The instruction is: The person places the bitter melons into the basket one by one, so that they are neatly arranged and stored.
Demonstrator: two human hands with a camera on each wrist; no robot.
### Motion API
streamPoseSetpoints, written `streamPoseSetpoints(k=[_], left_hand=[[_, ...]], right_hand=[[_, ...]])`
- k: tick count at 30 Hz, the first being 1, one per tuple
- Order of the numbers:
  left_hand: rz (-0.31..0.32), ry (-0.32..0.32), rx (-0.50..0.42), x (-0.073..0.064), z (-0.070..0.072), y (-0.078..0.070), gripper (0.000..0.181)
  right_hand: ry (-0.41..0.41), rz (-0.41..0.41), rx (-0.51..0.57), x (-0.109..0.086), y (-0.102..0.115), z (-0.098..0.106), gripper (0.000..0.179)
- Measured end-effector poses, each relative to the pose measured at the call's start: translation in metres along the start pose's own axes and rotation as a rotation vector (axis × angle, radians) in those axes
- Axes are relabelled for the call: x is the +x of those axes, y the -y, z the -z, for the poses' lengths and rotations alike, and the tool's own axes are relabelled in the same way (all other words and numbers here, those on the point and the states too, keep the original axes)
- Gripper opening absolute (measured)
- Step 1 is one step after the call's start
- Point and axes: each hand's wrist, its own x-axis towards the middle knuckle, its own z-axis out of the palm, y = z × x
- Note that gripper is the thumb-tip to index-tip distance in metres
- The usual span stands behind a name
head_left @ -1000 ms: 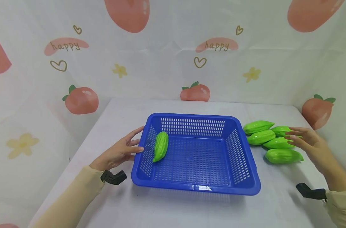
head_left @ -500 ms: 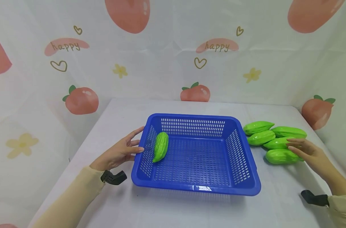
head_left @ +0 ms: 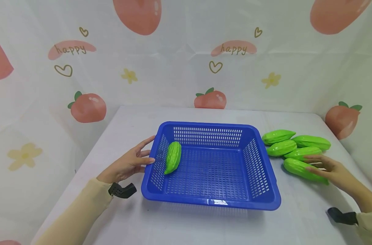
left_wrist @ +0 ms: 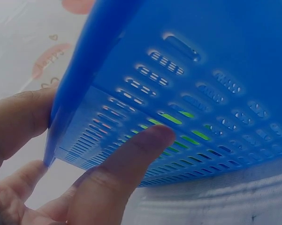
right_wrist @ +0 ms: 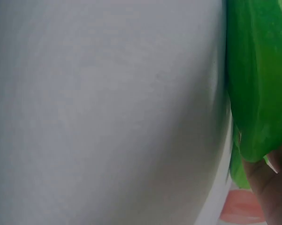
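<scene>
A blue perforated plastic basket (head_left: pixel 204 170) stands mid-table, one green bitter gourd (head_left: pixel 173 158) lying inside along its left wall. My left hand (head_left: pixel 128 161) rests against the basket's outer left side, fingers spread and fairly straight; in the left wrist view a fingertip (left_wrist: pixel 162 136) touches the slotted wall. On the right, my right hand (head_left: pixel 333 170) grips the nearest bitter gourd (head_left: pixel 299 168), which lies slanted, with fingers behind it and the thumb across it. In the right wrist view this gourd fills the right edge, part of the hand showing below it.
Several more bitter gourds lie close together beyond the right hand, among them a far-left one (head_left: pixel 277 136) and a far-right one (head_left: pixel 313 142), near the basket's right rim. A white cloth covers the table (head_left: pixel 180 228). A printed curtain (head_left: pixel 173 68) hangs behind.
My right hand has come down and toward me onto the nearest bitter gourd. That gourd has turned, its right end now nearer to me. The left hand and basket have stayed put.
</scene>
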Motion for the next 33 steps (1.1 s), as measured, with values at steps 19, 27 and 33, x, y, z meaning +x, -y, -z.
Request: streamPoseSetpoints(k=[19,27,33], left_hand=[[0.004,-0.01,0.007,0.001,0.0,0.001,0.089],[-0.003,0.0,-0.009,0.002,0.0,0.001,0.09],[0.003,-0.018,0.015,0.003,0.0,0.002,0.089]], right_hand=[[0.162,-0.007,-0.185,0.011,0.01,-0.009,0.054],[0.181,0.0,-0.216,0.016,0.014,-0.005,0.057],[0.17,-0.033,-0.163,0.024,0.027,0.003,0.058]])
